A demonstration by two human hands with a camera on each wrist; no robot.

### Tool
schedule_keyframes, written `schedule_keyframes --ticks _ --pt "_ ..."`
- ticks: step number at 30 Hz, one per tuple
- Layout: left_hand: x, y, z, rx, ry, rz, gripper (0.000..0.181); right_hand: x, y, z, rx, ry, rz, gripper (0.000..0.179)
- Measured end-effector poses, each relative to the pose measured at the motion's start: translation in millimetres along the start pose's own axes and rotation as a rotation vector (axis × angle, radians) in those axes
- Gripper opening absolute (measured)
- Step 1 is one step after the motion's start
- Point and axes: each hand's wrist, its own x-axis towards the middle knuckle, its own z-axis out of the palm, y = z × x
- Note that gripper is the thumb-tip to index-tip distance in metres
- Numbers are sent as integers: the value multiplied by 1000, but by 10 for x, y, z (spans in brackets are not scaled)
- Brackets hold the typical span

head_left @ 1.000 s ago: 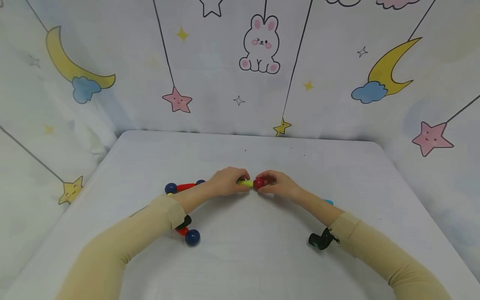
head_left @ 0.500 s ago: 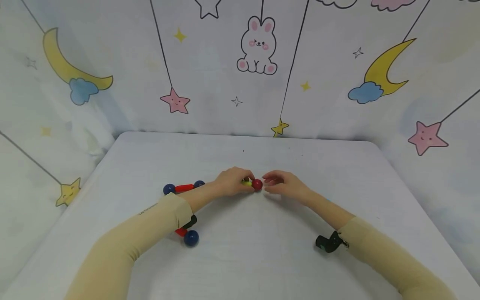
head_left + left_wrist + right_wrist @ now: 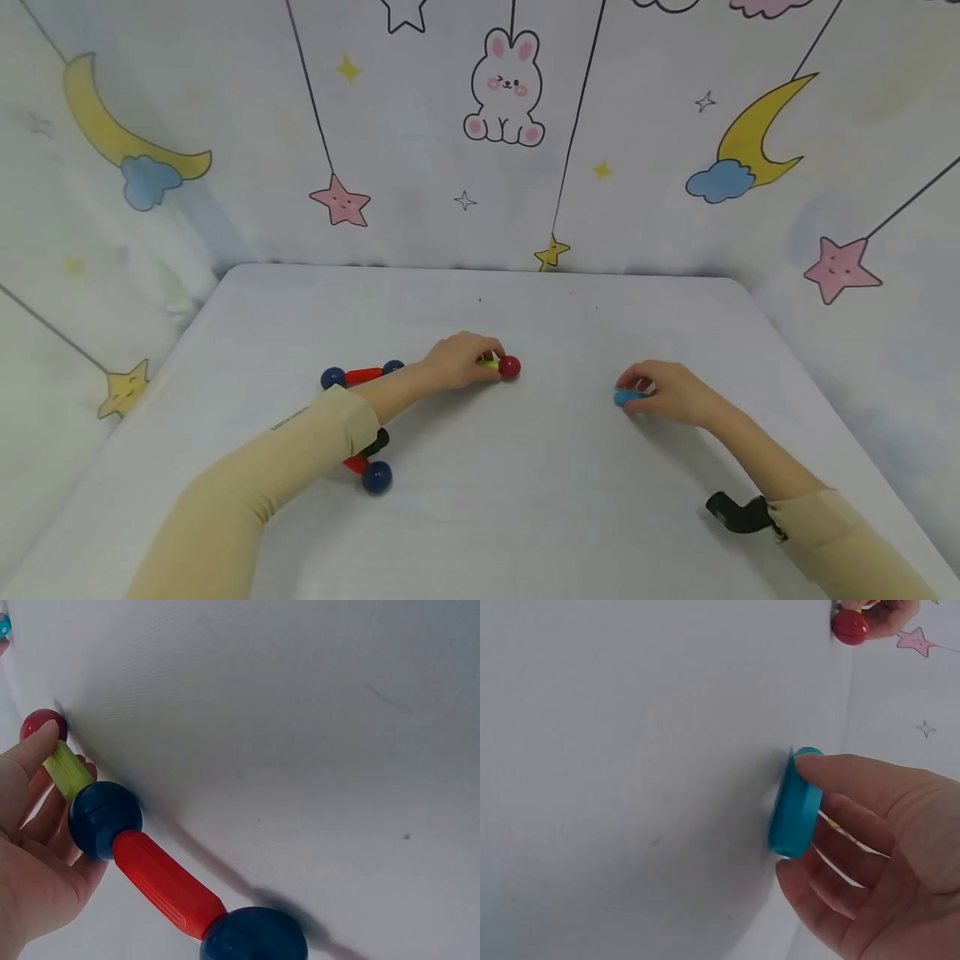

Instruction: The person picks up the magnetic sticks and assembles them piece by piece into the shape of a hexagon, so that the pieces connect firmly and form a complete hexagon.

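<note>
My left hand (image 3: 461, 362) grips a yellow-green toy rod (image 3: 69, 771), its thumb reaching to the red ball (image 3: 509, 367) at the rod's end. In the left wrist view, a dark blue ball (image 3: 105, 820) joins that rod's other end. From there a red rod (image 3: 169, 885) runs to another blue ball (image 3: 255, 937). Farther right, my right hand (image 3: 671, 392) has thumb and fingers around a light blue rod (image 3: 796, 802) low over the table. The thumb lies on one end of it, and the fingers are on its far side.
Under my left sleeve, partly hidden, another red rod (image 3: 356, 464) leads to a blue ball (image 3: 377, 477). Black wrist-worn gear (image 3: 738, 512) hangs at my right cuff. A white cloth covers the table (image 3: 510, 500), and a patterned curtain (image 3: 420, 125) stands behind it.
My right hand has let go of the red ball and moved right to the light blue rod. The left hand stays with the yellow-green rod, the red ball now on its end.
</note>
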Motion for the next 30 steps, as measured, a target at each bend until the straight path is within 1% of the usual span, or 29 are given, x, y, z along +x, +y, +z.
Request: schedule_keyframes --ticks 4,9,14,18,23,30 --pt "30 -9 10 7 -1 25 30 74 -13 98 6 19 -28 19" --pt "73 -1 35 12 0 57 30 290 -170 243 34 36 -61 20" --pt "107 10 59 14 7 60 30 532 -346 367 69 30 -77 22" --pt "119 18 78 8 13 55 29 675 -447 431 90 32 -65 23" --pt "123 30 93 -3 12 52 30 763 -514 472 105 36 -46 23" --pt "117 33 91 6 17 61 30 808 -522 505 118 40 -45 22"
